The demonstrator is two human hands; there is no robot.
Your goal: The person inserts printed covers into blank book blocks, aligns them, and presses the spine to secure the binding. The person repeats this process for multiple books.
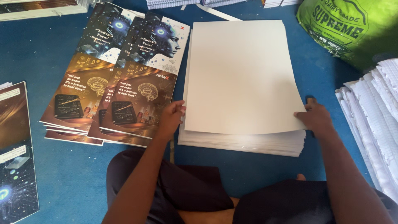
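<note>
A thick stack of blank white sheets (242, 74) lies on the blue floor in front of me. My left hand (171, 117) rests at the stack's left edge, fingertips touching the top sheet. At the right edge, my right hand (316, 117) pinches the top sheet's near corner, which curls up slightly off the pile. Left of the stack, fanned piles of printed notebook covers (124, 79) with dark and brown artwork lie overlapping.
A green sack (348, 29) sits at the back right. Stacked ruled paper bundles (373, 120) line the right edge. More printed covers (14, 149) lie at the far left. Paper stacks (37, 8) run along the top. My crossed legs (186, 195) sit below.
</note>
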